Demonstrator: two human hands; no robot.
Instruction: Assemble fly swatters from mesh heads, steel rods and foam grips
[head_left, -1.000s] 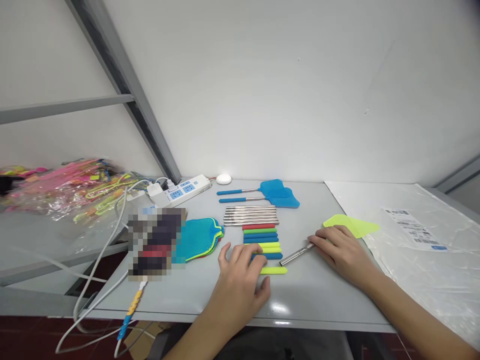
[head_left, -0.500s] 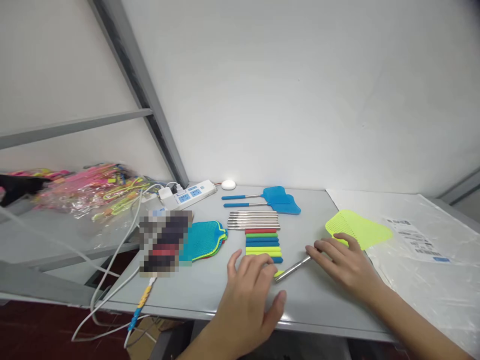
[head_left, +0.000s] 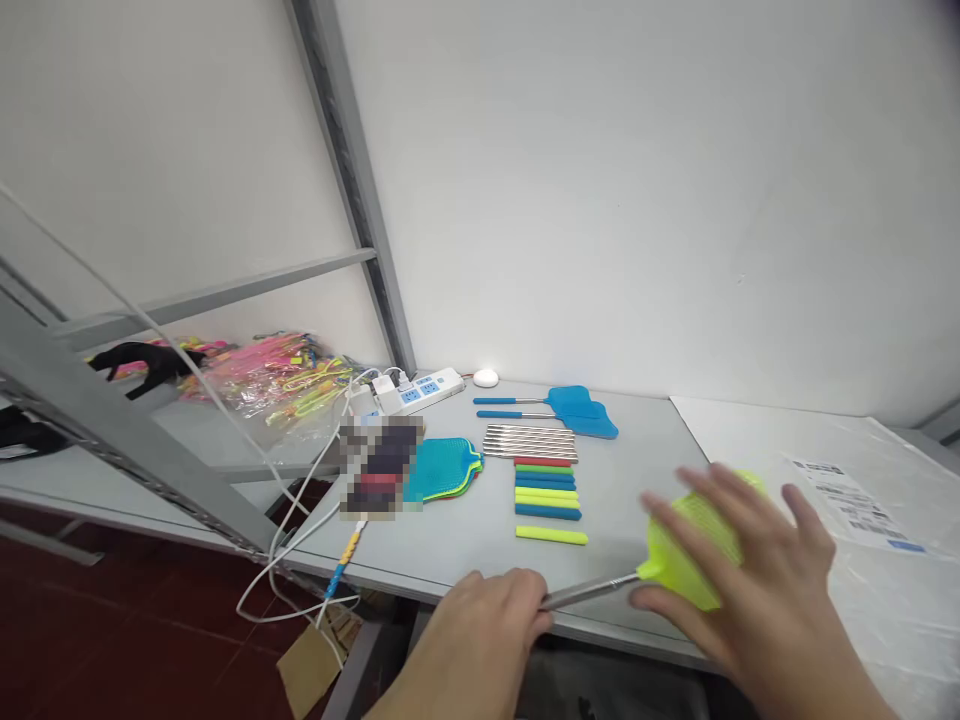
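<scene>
My left hand (head_left: 484,630) is closed around the near end of a metal rod (head_left: 589,592) at the table's front edge. A yellow-green fly swatter head (head_left: 661,562) is joined to the rod's far end. Over that head, my right hand (head_left: 772,580) has its fingers spread and is blurred; whether it touches the head I cannot tell. A loose yellow-green handle sleeve (head_left: 551,536) lies on the table. Behind it are several coloured sleeves (head_left: 546,482) in a row and several metal rods (head_left: 530,442) side by side.
Two blue fly swatters (head_left: 585,412) lie near the wall. A stack of swatter heads (head_left: 444,467) is left of the sleeves, beside a pixelated object (head_left: 382,470). A power strip (head_left: 427,390) with trailing white cables stands behind. White plastic wrapping (head_left: 885,560) covers the right side.
The swatter head has come off the wrapping onto the rod's end. My left hand has taken hold of the rod, now nearer the front edge. My right hand has let go of the rod.
</scene>
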